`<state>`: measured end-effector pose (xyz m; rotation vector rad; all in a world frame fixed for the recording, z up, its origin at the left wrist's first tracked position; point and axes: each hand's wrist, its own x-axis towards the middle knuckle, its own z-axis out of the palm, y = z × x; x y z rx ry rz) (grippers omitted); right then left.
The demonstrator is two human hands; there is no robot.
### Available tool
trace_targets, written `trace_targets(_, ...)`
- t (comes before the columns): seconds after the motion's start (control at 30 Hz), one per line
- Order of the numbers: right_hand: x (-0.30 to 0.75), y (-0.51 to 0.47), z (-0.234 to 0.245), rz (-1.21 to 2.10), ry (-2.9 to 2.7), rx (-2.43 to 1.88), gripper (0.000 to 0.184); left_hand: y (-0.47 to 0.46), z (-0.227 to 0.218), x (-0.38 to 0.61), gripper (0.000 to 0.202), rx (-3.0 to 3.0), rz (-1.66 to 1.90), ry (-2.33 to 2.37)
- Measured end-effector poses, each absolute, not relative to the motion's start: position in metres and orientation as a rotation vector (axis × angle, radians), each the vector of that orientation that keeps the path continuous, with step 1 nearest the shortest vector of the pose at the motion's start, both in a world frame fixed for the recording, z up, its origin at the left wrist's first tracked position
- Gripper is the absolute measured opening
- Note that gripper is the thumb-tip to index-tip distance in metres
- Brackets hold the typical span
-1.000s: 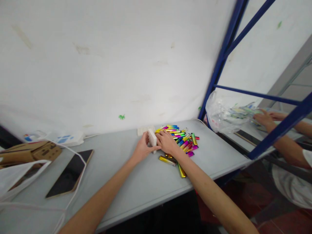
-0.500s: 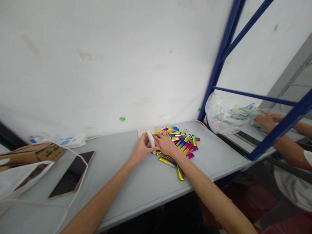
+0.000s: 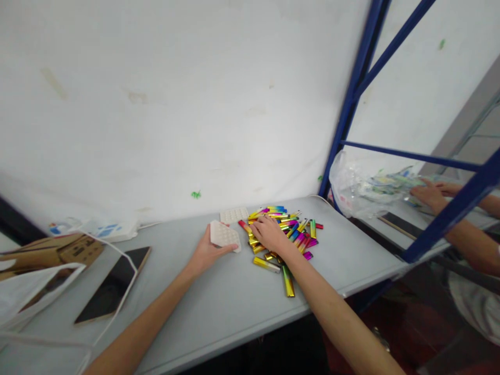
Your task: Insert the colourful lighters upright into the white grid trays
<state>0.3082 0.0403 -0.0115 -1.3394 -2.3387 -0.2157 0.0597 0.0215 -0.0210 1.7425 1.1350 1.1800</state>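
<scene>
My left hand is closed around the edge of a white tray with rows of small hollows, held tilted above the table. A second white tray of the same kind lies flat near the wall, behind it. Fingers apart, my right hand rests on the left side of a heap of shiny multicoloured lighters. Its palm hides some of them, and I see nothing held in it. One yellow-green lighter lies at the heap's front.
On the left are a dark flat panel, a white cable, a cardboard box and a white power strip. A blue metal frame stands at right. Beyond it, another person's hands handle packets by a clear plastic bag.
My left hand has moved left with the tray and tipped it from edge-on so its hollowed face shows. My right hand has come away from the tray and stays over the lighters.
</scene>
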Motion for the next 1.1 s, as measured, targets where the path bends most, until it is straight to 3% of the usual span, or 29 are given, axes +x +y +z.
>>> trace_targets(0.07, 0.309, 0.041, -0.010, -0.176, -2.325, -1.295, 0.039, 0.018, -0.023, 0.041, 0.087, 1.742, 1.196, 1.223)
trace_targets(0.17, 0.310, 0.042, -0.007, -0.126, -2.285, -1.255, 0.036, 0.012, -0.026, 0.008, 0.121, 1.788, 1.274, 1.436)
trace_targets(0.23, 0.310, 0.042, -0.005, -0.087, -2.243, -1.249, 0.033, 0.006, -0.027, -0.011, 0.128, 1.878, 1.361, 1.577)
trace_targets(0.3, 0.309, 0.040, -0.005, -0.056, -2.218, -1.216, 0.032, -0.002, -0.029, -0.023, 0.109, 2.137, 1.307, 1.641)
trace_targets(0.43, 0.304, 0.033, -0.007, -0.037, -2.329, -1.123, 0.033, -0.009, -0.037, -0.032, 0.048, 2.558, 0.919, 1.490)
trace_targets(0.63, 0.296, 0.032, -0.008, 0.019, -2.407, -1.154, 0.030, 0.039, -0.029, -0.038, 0.048, 2.543, 0.727, 1.704)
trace_targets(0.8, 0.297, 0.035, -0.007, -0.041, -2.377, -1.128, 0.030, 0.080, -0.017, 0.006, 0.055, 2.573, 0.848, 1.689)
trace_targets(1.1, 0.302, 0.038, -0.007, -0.032, -2.392, -1.104, 0.024, 0.103, -0.024, 0.067, 0.015, 2.576, 0.837, 1.461)
